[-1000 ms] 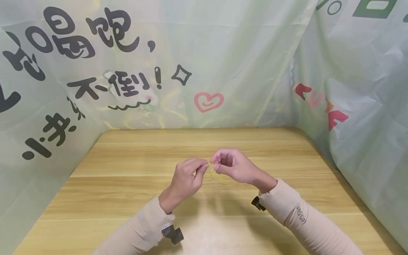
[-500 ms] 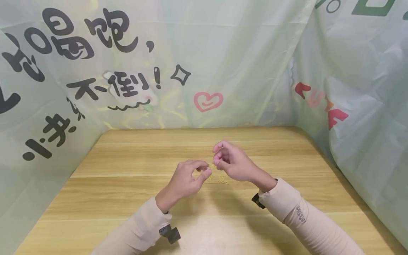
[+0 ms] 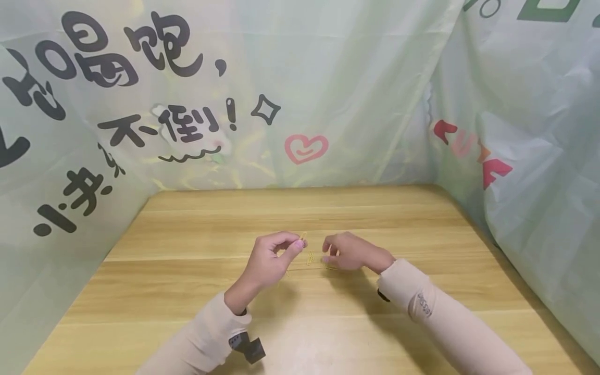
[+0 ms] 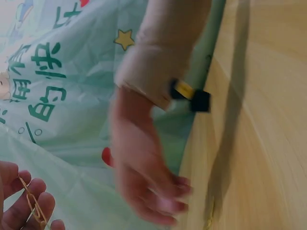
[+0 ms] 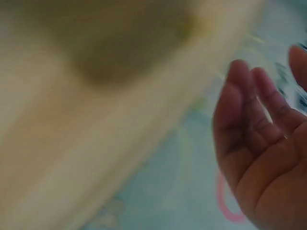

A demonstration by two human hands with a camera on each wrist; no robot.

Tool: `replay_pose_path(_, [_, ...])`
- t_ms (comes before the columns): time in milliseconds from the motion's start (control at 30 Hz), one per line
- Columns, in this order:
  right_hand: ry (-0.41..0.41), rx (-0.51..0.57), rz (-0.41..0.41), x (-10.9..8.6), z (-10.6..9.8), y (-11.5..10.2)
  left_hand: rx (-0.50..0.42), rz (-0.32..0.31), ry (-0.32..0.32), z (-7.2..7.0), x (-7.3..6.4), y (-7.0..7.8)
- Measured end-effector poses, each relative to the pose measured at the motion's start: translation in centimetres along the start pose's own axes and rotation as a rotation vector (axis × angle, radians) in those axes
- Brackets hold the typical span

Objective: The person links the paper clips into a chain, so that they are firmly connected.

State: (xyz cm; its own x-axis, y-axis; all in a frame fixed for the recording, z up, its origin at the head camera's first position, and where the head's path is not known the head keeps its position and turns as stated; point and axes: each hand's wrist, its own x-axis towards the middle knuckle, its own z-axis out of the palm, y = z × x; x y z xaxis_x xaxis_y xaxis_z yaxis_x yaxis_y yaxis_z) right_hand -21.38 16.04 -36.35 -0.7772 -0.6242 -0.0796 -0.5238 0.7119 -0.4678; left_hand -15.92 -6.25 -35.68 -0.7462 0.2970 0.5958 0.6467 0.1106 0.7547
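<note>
In the head view my left hand [image 3: 272,260] pinches a yellow paper clip [image 3: 304,236] that sticks up past the thumb and fingertip. The left wrist view shows linked yellow paper clips [image 4: 33,203] lying along the fingers of that hand. To the right, my right hand [image 3: 353,251] is low over the table, its fingers bent and apart, with nothing seen between them; it is blurred in the left wrist view. A few yellow paper clips [image 3: 310,258] lie between the hands. Others beneath the right fingers are partly hidden.
The wooden table [image 3: 197,291] reaches back to a pale green printed cloth [image 3: 356,94] hung behind it and along both sides. A small black wrist camera [image 3: 248,348] sits under the left sleeve cuff.
My right hand has left the left hand's fingertips, risen a little, then dropped toward the clips on the table. The left hand has shifted slightly left, and a clip now sticks up from its fingers.
</note>
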Motion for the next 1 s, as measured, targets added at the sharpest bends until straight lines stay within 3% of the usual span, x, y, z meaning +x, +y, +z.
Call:
replay_pose_path(67, [-0.049,-0.052,0.023,0.4,1.2,0.9,-0.077,-0.025,-0.017,0.1,0.0,0.2])
replay_pose_path(200, [-0.04,-0.079,0.001,0.8,3.3,1.9,-0.158,-0.095,-0.02,0.3,-0.3,0.5])
replay_pose_path(367, [-0.022,-0.113,-0.026,0.6,4.1,2.2,-0.143,-0.138,-0.007,0.3,-0.6,0.7])
replay_pose_path(500, [0.067,-0.093,-0.055,0.7,3.0,2.2,-0.117,-0.143,0.002,0.3,-0.3,0.7])
replay_pose_path(567, [0.135,-0.006,-0.063,0.6,2.1,1.9,-0.105,-0.147,0.002,0.2,-0.2,0.8])
replay_pose_path(733, [0.26,0.413,-0.083,-0.2,-0.6,-0.5,-0.076,-0.119,-0.012,0.3,0.0,0.9])
replay_pose_path(800, [0.293,0.53,-0.104,-0.8,-1.8,-1.7,-0.07,-0.097,-0.018,0.4,0.1,0.9])
replay_pose_path(1000, [0.346,0.653,-0.209,-2.2,-3.9,-4.3,-0.071,-0.038,-0.019,0.3,0.4,1.0])
